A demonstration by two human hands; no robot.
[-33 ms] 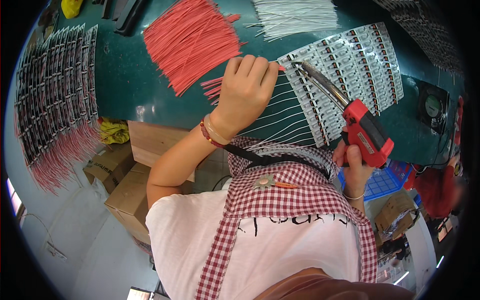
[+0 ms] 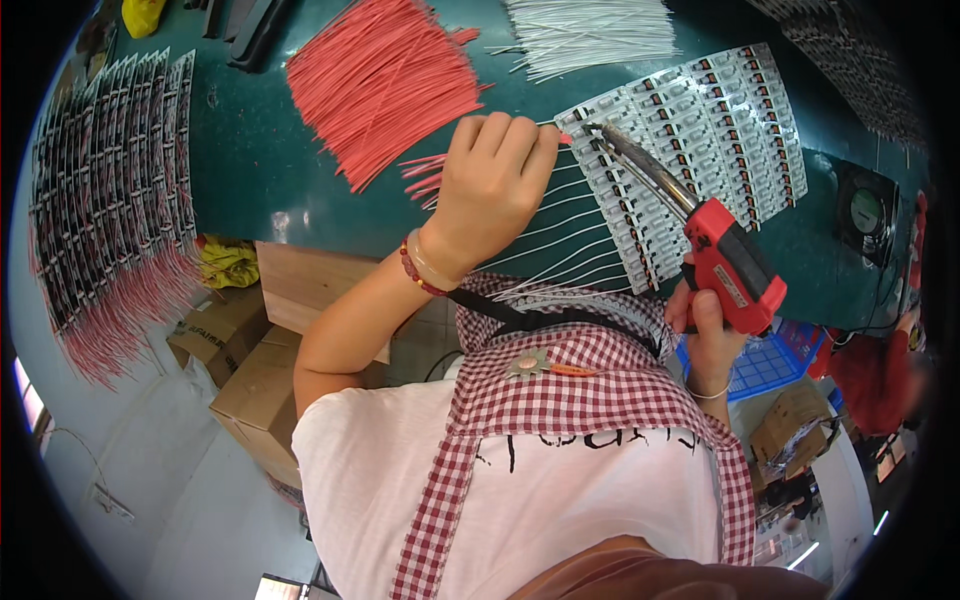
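My left hand is closed around a small bunch of red wires, whose ends stick out on its left. One red wire end pokes from its fingertips and reaches the near-left corner of a sheet of circuit boards. In my right hand is a red and black soldering gun, its tip over that same edge of the sheet, close to the red wire end. White wires run from the sheet's left edge toward my apron.
A pile of red wires and a pile of white wires lie on the green table. Wired boards hang over the left edge. Cardboard boxes stand below; a blue basket is at right.
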